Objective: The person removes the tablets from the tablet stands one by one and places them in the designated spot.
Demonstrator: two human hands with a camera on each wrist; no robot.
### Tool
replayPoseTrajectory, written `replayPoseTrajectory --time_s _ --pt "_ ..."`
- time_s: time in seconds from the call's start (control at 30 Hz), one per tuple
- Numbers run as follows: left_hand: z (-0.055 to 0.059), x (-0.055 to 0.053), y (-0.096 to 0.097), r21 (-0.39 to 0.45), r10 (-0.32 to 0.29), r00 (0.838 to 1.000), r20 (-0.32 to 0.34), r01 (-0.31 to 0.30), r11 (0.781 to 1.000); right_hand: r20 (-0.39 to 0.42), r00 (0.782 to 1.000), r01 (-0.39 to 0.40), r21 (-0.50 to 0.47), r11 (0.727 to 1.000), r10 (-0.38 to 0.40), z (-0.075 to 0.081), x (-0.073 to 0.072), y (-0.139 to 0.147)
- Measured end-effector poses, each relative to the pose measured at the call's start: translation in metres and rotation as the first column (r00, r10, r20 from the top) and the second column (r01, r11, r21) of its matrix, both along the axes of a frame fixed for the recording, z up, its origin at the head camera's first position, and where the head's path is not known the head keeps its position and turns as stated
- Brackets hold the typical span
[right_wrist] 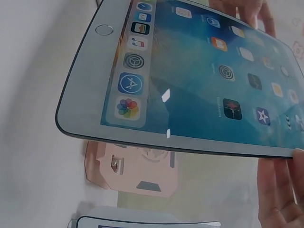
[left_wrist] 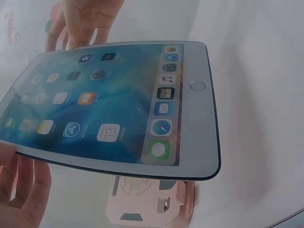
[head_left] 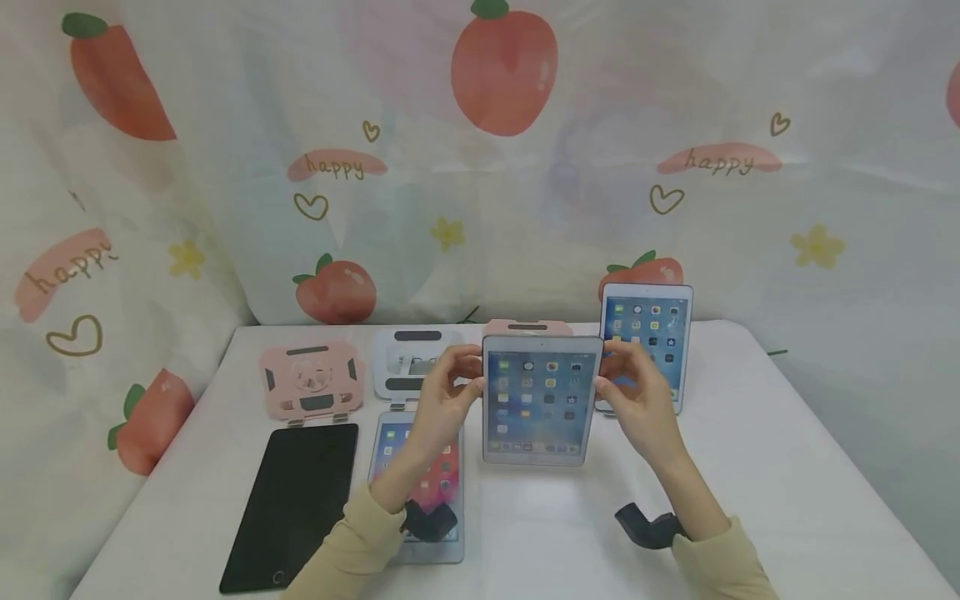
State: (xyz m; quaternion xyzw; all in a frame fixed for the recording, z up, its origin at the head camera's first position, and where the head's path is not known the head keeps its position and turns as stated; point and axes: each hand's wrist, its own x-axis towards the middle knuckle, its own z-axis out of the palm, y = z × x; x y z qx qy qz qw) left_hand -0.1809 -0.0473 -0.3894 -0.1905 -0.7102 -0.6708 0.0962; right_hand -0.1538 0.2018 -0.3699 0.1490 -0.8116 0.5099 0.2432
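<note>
A white tablet [head_left: 538,408] with a lit blue home screen is held up between both hands over the table. My left hand [head_left: 450,392] pinches its left edge near the top, thumb in front and fingers behind. On the opposite edge, my right hand [head_left: 637,396] pinches it the same way. The tablet's home-button end points toward me. Behind and below it stands a pink tablet stand [right_wrist: 137,171], mostly hidden by the tablet in the head view; the left wrist view also shows that pink stand [left_wrist: 142,204].
At back right, another lit tablet [head_left: 667,333] stands upright. To the left are a dark-screened tablet [head_left: 300,492] below a pink stand [head_left: 311,383], and a white tablet [head_left: 386,429] below a white stand [head_left: 384,358]. A printed curtain [head_left: 517,208] hangs behind the white table [head_left: 757,450].
</note>
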Motion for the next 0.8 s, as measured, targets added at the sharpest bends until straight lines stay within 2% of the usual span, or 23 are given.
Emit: replayPoseTrajectory --time_s 0.27,0.47,0.8 --pt "-0.004 0.015 0.000 -0.007 0.006 0.996 0.090 -0.005 1.000 0.027 0.999 -0.035 -0.003 0.999 0.035 -0.004 0.009 0.003" --pt "-0.006 0.022 0.002 -0.004 0.011 0.985 0.170 -0.010 1.000 0.095 0.992 -0.079 -0.009 0.997 0.079 -0.006 0.013 0.007" --pt "-0.013 0.026 0.001 -0.026 0.012 0.969 0.247 -0.006 1.000 0.205 0.969 -0.136 -0.027 0.990 0.139 -0.015 0.018 0.012"
